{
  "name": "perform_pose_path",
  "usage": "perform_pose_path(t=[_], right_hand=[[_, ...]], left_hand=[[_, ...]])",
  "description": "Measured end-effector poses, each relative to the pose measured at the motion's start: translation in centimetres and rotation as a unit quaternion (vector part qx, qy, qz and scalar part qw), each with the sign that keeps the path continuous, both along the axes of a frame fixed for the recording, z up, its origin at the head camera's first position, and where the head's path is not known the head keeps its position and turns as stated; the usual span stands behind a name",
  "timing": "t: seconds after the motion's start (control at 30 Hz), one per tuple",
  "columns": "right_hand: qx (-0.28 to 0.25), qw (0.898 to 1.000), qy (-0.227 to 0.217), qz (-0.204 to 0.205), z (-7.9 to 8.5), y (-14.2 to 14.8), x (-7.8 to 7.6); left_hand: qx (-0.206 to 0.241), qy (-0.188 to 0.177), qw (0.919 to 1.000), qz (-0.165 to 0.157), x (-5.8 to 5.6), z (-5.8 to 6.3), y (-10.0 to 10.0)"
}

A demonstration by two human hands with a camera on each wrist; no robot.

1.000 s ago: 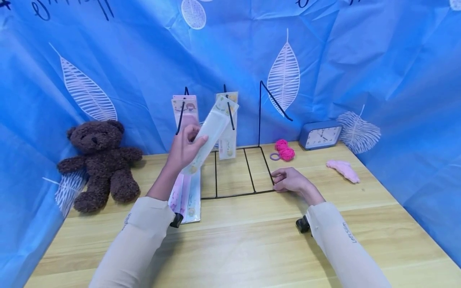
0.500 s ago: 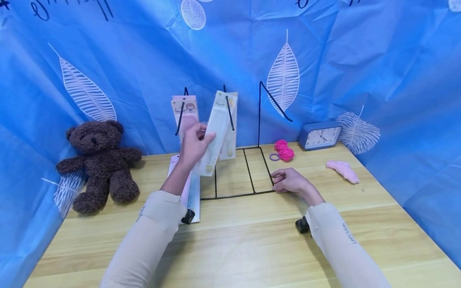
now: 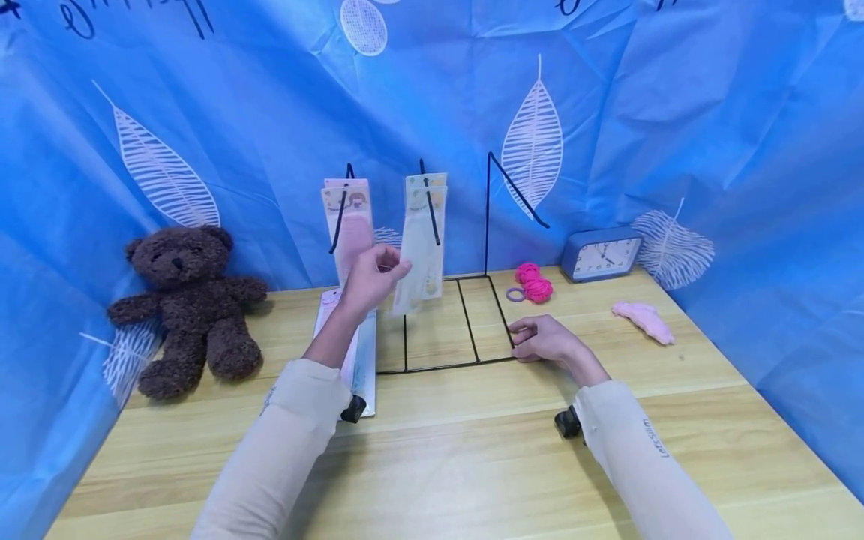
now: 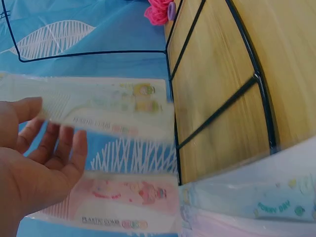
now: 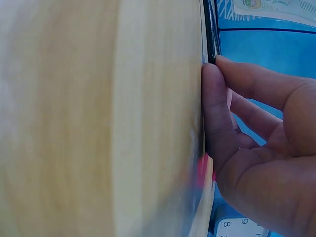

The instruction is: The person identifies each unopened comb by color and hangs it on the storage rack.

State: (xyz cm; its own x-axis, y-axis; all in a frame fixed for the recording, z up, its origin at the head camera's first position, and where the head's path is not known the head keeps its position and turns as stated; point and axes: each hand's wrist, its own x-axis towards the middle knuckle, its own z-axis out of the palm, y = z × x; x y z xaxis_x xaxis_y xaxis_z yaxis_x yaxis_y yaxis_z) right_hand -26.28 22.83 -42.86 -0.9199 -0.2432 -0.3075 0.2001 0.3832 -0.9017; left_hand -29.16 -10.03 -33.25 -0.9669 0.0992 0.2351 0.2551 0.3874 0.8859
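On the middle hook of the black wire rack [image 3: 466, 319] hangs a pale green packaged plastic comb [image 3: 420, 240], in front of another package. My left hand [image 3: 370, 279] is at its left edge, fingers loosely bent. In the left wrist view the thumb overlaps the blurred pale comb package [image 4: 113, 106], and the fingers curve below it without a visible grip. Pink packaged combs [image 3: 352, 225] hang on the left hook. My right hand [image 3: 545, 337] pinches the rack's right base wire between thumb and finger, also seen in the right wrist view.
More comb packages [image 3: 364, 367] lie on the table under my left forearm. A brown teddy bear [image 3: 185, 307] sits at left. Behind my right hand are pink yarn [image 3: 533, 282], a purple ring [image 3: 515, 294], a blue clock [image 3: 601, 253] and a pink cloth piece [image 3: 643, 320].
The pale green comb package has swung from a slant to hanging nearly straight on the middle hook. My left hand has shifted right and loosened from it. The right hand stays on the rack.
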Motion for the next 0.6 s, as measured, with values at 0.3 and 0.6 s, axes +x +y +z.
perform_pose_path(t=[0.3,0.6], right_hand=[[-0.013,1.000,-0.002,0.002,0.0,0.1,-0.1],[-0.004,1.000,-0.001,0.001,0.0,0.1,-0.1]], left_hand=[[-0.010,-0.009,0.9991,-0.039,0.5,-1.0,-2.3],[-0.004,-0.043,0.9986,-0.031,1.1,-2.0,-4.6]])
